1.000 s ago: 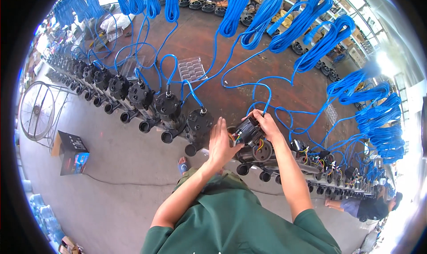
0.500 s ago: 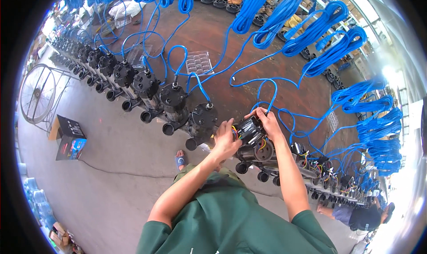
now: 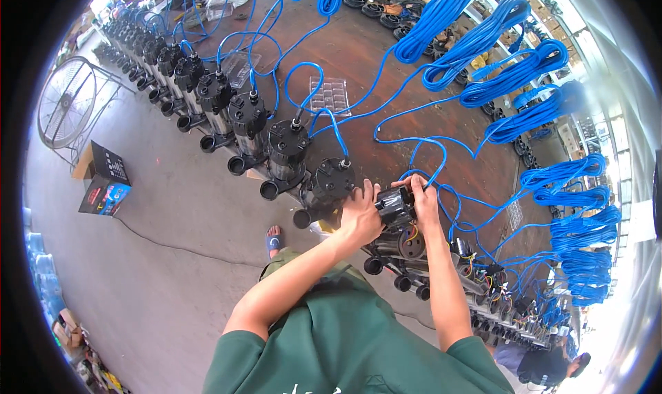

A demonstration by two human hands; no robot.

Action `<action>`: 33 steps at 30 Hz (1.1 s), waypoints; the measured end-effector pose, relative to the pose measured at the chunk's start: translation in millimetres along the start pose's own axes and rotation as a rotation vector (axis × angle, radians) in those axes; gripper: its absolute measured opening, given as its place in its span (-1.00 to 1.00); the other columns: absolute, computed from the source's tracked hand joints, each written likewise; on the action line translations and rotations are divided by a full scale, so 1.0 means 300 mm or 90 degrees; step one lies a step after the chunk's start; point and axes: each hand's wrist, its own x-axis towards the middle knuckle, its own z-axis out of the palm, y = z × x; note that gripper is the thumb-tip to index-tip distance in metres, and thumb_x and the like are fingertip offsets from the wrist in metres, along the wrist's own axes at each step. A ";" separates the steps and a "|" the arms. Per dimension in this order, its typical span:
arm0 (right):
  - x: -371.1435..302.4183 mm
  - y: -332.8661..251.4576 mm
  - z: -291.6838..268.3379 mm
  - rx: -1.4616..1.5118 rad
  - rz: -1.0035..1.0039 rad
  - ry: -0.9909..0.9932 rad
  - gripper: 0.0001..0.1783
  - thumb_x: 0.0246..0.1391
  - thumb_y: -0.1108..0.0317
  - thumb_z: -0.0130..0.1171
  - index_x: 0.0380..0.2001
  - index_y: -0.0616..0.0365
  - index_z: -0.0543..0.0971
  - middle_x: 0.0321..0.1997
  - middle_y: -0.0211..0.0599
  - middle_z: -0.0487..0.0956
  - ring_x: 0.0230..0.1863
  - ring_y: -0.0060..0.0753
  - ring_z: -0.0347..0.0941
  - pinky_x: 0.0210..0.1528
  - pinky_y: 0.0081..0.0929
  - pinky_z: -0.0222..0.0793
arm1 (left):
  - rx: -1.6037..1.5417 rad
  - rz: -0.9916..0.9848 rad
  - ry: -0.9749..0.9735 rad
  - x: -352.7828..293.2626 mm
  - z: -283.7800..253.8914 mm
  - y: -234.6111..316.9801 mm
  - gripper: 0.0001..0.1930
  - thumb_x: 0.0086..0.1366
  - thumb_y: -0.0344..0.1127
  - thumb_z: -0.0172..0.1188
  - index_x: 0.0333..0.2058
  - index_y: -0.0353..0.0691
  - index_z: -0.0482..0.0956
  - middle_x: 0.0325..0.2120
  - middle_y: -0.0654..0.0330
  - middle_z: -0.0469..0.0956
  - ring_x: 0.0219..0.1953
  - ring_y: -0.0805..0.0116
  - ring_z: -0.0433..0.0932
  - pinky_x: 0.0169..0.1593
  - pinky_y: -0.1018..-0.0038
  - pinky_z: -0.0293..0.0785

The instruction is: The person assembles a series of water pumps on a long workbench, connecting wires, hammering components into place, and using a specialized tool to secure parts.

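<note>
A black pump cover [image 3: 396,206] with a glossy, hollow underside is tipped on its side above a pump body [image 3: 407,243] whose top is uncovered. My right hand [image 3: 425,202] is closed around the cover's right edge, near where a blue cable enters it. At its left edge is my left hand [image 3: 360,216], fingers bent and close together; whatever they pinch is hidden. A short yellow wire shows below the cover. Just left of my left hand stands a pump with its black lid on [image 3: 334,179] and a blue cable rising from it.
Capped pumps [image 3: 248,118] run in a row to the far left; uncapped ones with loose wires [image 3: 496,290] continue right. Blue cable coils [image 3: 514,90] hang beyond. A clear compartment tray [image 3: 329,96], a carton [image 3: 107,180], a floor fan [image 3: 67,104] and another person [image 3: 548,366] are around.
My left hand has moved in against the cover, and the coloured wires seen between them are now mostly hidden. The cover has turned slightly in my right hand. The whole view has shifted.
</note>
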 end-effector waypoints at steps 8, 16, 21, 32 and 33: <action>-0.015 -0.017 0.033 -0.235 -0.071 -0.044 -0.46 0.56 0.00 -0.03 -0.23 0.24 0.71 -0.32 -0.42 0.73 -0.31 -0.64 0.51 -0.19 -0.54 0.45 | -0.145 -0.122 -0.008 -0.084 0.005 -0.038 0.10 -0.04 -0.03 0.56 0.38 -0.46 0.22 0.16 -0.14 0.46 0.22 -0.15 0.50 0.21 0.08 0.50; 0.000 -0.045 -0.010 -0.253 -0.066 -0.042 -0.47 0.57 0.04 -0.04 -0.25 0.26 0.69 -0.31 -0.37 0.75 -0.32 -0.64 0.53 -0.22 -0.52 0.45 | -0.145 -0.184 0.078 0.018 0.041 0.010 -0.22 -0.11 -0.12 0.55 0.14 -0.20 0.51 -0.17 0.03 0.57 -0.10 -0.08 0.64 -0.03 0.05 0.60; 0.001 -0.057 0.002 -0.267 -0.059 -0.041 -0.48 0.57 0.05 -0.04 -0.25 0.26 0.69 -0.28 -0.34 0.77 -0.27 -0.64 0.57 -0.17 -0.51 0.48 | -0.178 -0.208 0.020 0.027 0.081 -0.009 -0.32 -0.07 -0.20 0.53 0.07 -0.23 0.52 -0.16 -0.02 0.58 -0.03 -0.10 0.63 -0.04 0.06 0.59; -0.033 -0.017 0.041 -0.238 -0.106 0.013 -0.47 0.57 0.04 -0.03 -0.25 0.25 0.72 -0.41 -0.50 0.68 -0.36 -0.72 0.43 -0.26 -0.58 0.35 | -0.291 0.001 -0.051 -0.167 -0.045 -0.104 -0.02 0.24 -0.02 0.44 0.49 -0.27 0.14 0.37 -0.19 0.28 0.36 -0.25 0.30 0.42 0.03 0.28; -0.029 -0.023 0.045 -0.246 -0.118 0.015 -0.47 0.57 0.05 -0.03 -0.25 0.25 0.72 -0.41 -0.51 0.68 -0.35 -0.72 0.43 -0.26 -0.58 0.35 | -0.266 0.004 -0.050 -0.162 -0.042 -0.097 -0.02 0.24 -0.02 0.44 0.49 -0.28 0.14 0.37 -0.19 0.28 0.37 -0.26 0.29 0.42 0.03 0.27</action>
